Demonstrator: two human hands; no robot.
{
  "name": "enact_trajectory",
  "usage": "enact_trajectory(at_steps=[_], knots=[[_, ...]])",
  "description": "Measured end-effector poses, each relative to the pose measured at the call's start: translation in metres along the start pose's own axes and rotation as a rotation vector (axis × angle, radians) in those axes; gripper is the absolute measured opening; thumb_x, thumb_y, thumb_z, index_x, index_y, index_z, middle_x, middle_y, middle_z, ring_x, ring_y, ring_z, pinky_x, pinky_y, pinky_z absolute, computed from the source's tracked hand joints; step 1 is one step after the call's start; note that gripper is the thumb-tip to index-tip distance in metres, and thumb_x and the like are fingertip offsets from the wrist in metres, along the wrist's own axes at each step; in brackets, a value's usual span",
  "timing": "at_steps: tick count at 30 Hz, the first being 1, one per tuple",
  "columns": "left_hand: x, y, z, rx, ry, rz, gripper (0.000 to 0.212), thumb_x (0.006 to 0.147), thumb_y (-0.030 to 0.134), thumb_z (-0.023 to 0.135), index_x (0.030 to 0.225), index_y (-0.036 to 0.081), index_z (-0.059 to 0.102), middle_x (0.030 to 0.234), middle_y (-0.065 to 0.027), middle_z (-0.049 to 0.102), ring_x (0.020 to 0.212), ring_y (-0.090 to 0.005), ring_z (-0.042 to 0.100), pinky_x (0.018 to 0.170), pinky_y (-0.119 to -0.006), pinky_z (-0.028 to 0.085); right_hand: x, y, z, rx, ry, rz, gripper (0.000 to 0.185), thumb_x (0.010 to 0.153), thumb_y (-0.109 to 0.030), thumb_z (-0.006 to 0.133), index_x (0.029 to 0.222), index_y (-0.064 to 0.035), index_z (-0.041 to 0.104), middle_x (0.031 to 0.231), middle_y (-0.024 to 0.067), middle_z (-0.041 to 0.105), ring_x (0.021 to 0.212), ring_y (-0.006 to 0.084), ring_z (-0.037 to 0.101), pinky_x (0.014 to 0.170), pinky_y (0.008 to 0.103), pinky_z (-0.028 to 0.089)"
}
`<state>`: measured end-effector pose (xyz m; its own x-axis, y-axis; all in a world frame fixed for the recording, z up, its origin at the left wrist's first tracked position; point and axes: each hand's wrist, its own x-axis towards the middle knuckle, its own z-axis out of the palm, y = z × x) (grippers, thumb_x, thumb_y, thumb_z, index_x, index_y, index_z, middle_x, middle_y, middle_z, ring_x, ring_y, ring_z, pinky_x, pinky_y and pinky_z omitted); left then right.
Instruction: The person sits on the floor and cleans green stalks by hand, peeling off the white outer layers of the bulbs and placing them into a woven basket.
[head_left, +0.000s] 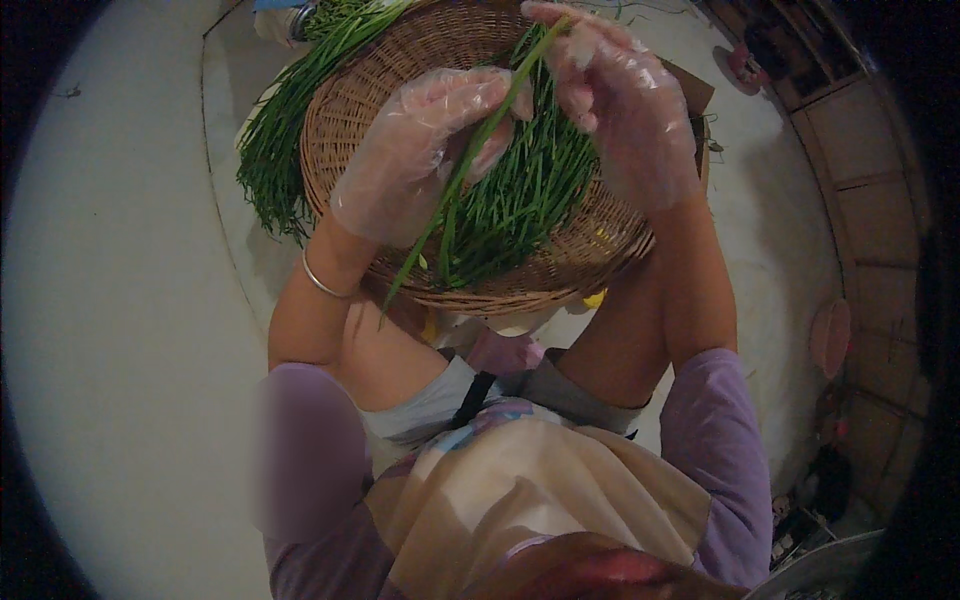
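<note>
Both of my hands wear clear plastic gloves and are raised over a round wicker basket (420, 41). My left hand (427, 150) pinches a long green chive-like stalk (480, 142) between thumb and fingers; its leafy end trails down past the basket's near rim. At the stalk's upper tip, my right hand (622, 112) has its fingers bent around the end. Beneath them, a loose pile of similar green leaves (525, 210) lies in the basket, partly covered by my hands. The basket sits in front of my knees.
A larger bunch of the same greens (277, 157) hangs along the basket's left side. A brown cardboard piece (688, 86) shows behind my right wrist. Tiled wall (870, 225) runs along the right, with a pink dish-like object (831, 337) near it. Pale floor (127, 300) surrounds me.
</note>
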<state>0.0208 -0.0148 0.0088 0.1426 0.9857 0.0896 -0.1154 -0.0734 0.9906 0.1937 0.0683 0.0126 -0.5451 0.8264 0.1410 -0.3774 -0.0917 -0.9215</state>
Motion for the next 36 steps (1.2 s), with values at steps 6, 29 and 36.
enact_trajectory(at_steps=[6, 29, 36], knots=[[-0.002, -0.003, -0.004, -0.045, -0.009, -0.047, 0.030, 0.099, 0.034, 0.051, 0.093, 0.006, 0.063, 0.066, 0.0037, 0.048, 0.057, -0.0047, 0.040, 0.053, -0.021, 0.029, 0.000, 0.006, -0.001, -0.087, -0.097, -0.011, 0.042, 0.096, -0.021, 0.055, 0.126, 0.0070, 0.054, 0.073, -0.0041, 0.050, 0.058, 0.0033, 0.043, 0.053, 0.0180, 0.035], [0.001, -0.014, -0.015, 0.275, -0.023, 0.216, 0.025, 0.099, 0.026, 0.051, 0.102, 0.004, 0.063, 0.077, 0.0004, 0.057, 0.065, -0.0071, 0.051, 0.055, -0.023, 0.038, 0.004, 0.007, -0.002, -0.080, -0.117, 0.051, 0.035, 0.095, -0.021, 0.057, 0.121, 0.0023, 0.059, 0.078, -0.0023, 0.056, 0.065, 0.0039, 0.050, 0.055, 0.0182, 0.038], [0.010, -0.017, 0.000, 0.394, 0.205, 0.252, 0.025, 0.088, 0.021, 0.069, 0.103, 0.001, 0.065, 0.083, -0.0054, 0.067, 0.070, -0.0107, 0.061, 0.062, -0.027, 0.047, 0.005, 0.011, -0.003, -0.084, -0.041, 0.048, 0.029, 0.094, -0.022, 0.061, 0.114, -0.0005, 0.063, 0.081, -0.0003, 0.060, 0.066, 0.0059, 0.053, 0.058, 0.0207, 0.043]])
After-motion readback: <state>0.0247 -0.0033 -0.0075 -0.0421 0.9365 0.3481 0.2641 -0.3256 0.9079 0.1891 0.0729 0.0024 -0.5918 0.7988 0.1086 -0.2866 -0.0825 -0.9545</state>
